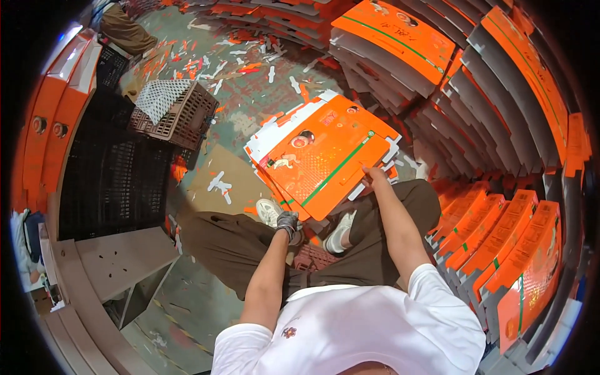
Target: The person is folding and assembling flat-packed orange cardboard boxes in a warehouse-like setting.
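Note:
A flat orange printed cardboard box blank (337,147) with a green stripe lies tilted in front of my knees, on top of more blanks whose white edges (275,135) stick out at the far left. My left hand (288,224), in a grey glove, is closed at the blank's near-left corner, its fingertips partly hidden. Bare, my right hand (374,179) grips the right edge, thumb on top and fingers underneath. Both shoes (339,234) show just below the near edge.
Tall stacks of orange and grey blanks (394,37) rise at the back right, with more bundles (500,237) beside my right leg. On the left stand a brown plastic crate (187,115), a black crate (119,178) and a grey bench (125,262). Cardboard scraps (219,185) litter the floor.

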`<action>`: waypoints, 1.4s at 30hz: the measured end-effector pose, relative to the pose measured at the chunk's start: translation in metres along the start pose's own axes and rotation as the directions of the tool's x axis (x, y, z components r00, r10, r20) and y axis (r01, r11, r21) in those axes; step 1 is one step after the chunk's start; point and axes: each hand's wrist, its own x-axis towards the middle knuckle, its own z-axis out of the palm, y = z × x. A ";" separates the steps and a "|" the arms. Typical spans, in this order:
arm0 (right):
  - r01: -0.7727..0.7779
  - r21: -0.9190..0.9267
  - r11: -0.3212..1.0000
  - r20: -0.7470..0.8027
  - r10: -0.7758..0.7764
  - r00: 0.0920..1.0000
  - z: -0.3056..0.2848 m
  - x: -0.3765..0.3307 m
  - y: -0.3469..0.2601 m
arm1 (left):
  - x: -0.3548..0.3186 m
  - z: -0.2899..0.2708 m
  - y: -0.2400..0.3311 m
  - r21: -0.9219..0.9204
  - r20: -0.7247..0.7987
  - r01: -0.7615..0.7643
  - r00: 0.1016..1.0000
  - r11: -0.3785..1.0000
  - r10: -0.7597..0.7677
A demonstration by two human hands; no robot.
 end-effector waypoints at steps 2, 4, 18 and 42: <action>0.094 -0.090 0.991 0.058 -0.089 0.994 0.014 -0.021 -0.005 | 0.008 -0.005 -0.010 0.165 -0.147 -0.117 0.979 0.979 0.142; 0.218 0.111 0.970 0.117 -0.231 0.966 0.002 -0.019 -0.005 | 0.010 0.012 -0.008 0.338 -0.229 -0.205 0.929 0.918 0.292; 0.314 0.436 0.844 0.642 -0.536 0.548 -0.007 -0.095 -0.002 | -0.120 -0.053 0.234 -0.757 -0.129 -0.504 0.740 0.417 0.660; 0.117 0.401 0.908 0.722 -0.392 0.570 0.026 -0.102 0.022 | -0.205 0.013 0.267 0.096 0.729 -0.611 0.581 0.786 0.363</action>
